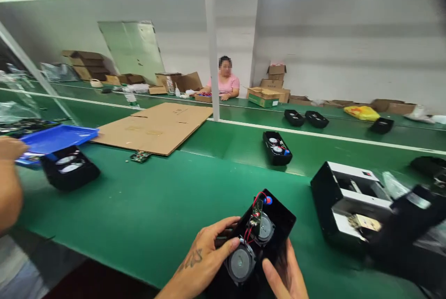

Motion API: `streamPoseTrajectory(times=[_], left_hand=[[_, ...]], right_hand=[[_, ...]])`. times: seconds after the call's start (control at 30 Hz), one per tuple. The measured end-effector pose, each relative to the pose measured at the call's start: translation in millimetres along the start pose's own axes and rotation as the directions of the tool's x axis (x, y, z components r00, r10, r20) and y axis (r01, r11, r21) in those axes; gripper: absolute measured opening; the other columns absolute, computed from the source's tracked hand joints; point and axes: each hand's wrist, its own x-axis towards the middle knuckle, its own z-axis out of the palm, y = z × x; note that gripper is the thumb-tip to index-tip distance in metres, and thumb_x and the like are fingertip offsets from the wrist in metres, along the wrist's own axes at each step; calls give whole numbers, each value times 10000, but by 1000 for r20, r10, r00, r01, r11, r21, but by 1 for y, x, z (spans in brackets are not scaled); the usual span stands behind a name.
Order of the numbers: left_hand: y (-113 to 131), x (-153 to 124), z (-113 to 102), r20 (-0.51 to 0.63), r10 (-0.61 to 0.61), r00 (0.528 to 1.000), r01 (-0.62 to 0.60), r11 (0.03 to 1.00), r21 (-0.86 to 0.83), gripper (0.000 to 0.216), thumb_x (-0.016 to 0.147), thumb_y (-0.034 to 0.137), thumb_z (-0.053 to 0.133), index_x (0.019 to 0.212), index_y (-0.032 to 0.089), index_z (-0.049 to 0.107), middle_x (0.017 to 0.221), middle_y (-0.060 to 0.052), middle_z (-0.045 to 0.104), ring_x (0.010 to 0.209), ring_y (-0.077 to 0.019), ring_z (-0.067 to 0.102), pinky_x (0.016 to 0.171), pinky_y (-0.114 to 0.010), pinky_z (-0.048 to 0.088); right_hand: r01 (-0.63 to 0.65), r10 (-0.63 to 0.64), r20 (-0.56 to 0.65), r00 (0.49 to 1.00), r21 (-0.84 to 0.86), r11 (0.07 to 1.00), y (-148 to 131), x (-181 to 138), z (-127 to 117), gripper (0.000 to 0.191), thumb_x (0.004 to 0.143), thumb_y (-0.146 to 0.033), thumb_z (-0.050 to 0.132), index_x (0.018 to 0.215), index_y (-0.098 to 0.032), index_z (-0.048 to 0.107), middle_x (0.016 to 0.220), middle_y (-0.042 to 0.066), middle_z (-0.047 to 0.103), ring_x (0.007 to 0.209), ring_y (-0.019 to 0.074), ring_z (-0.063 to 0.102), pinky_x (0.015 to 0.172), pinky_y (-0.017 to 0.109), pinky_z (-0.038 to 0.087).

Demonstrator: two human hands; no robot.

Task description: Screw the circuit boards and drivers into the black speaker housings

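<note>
A black speaker housing [282,217] is held tilted between both my hands at the near edge of the green bench. Inside it sit two round speaker drivers [241,264], a small green circuit board [257,213] standing on edge, red wires and a blue part [267,200] near the far end. My left hand [211,250] grips the left side, thumb beside the nearer driver. My right hand [284,273] wraps the right side, its thumb over the inner wall. The housing's near end is dark and hard to make out.
A white-and-black box with compartments [360,201] stands at right. Another speaker housing [277,148] lies ahead. At left, a co-worker's blurred arm [9,187] is beside a blue tray [59,138] and a housing [69,169]. Flat cardboard [153,127] covers the middle; a person [227,83] sits beyond.
</note>
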Motion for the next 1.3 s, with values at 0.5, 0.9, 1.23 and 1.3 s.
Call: streamPoseTrajectory(times=[0.5, 0.9, 1.23, 1.3], left_hand=[[-3, -14, 1, 135, 548, 825, -565, 799, 209, 989, 766, 731, 893, 1617, 419, 497, 1739, -145, 426, 1584, -448, 454, 1223, -644, 476], [-18, -10, 22, 345, 384, 856, -433, 898, 75, 953, 685, 754, 929, 1517, 419, 608, 1745, -141, 359, 1560, -469, 468, 1214, -613, 495], [-17, -13, 27, 272, 402, 874, -428, 903, 39, 738, 876, 864, 668, 1438, 385, 664, 1681, -135, 442, 1523, -426, 524, 1195, -561, 529], [-17, -14, 27, 261, 414, 872, -441, 896, 53, 749, 880, 873, 651, 1448, 384, 663, 1686, -137, 438, 1526, -430, 520, 1190, -562, 533]], right_hand=[[330, 338, 750, 568, -584, 742, -140, 99, -37, 851, 546, -60, 477, 1283, -277, 843, 1124, 2, 877, 954, 237, 816, 780, 250, 580], [419, -48, 556, 830, -564, 711, -186, 44, -65, 260, 1000, -129, 637, 1057, -265, 851, 1073, -3, 857, 976, 166, 787, 891, 263, 592], [708, 106, 833, 543, -522, 476, -147, 40, -34, 241, 979, -84, 667, 1093, -260, 784, 998, 14, 789, 941, 187, 712, 850, 309, 504], [665, 27, 750, 660, -601, 442, -152, 46, -38, 320, 962, -23, 568, 1096, -242, 759, 1046, 27, 737, 867, 165, 678, 769, 293, 479]])
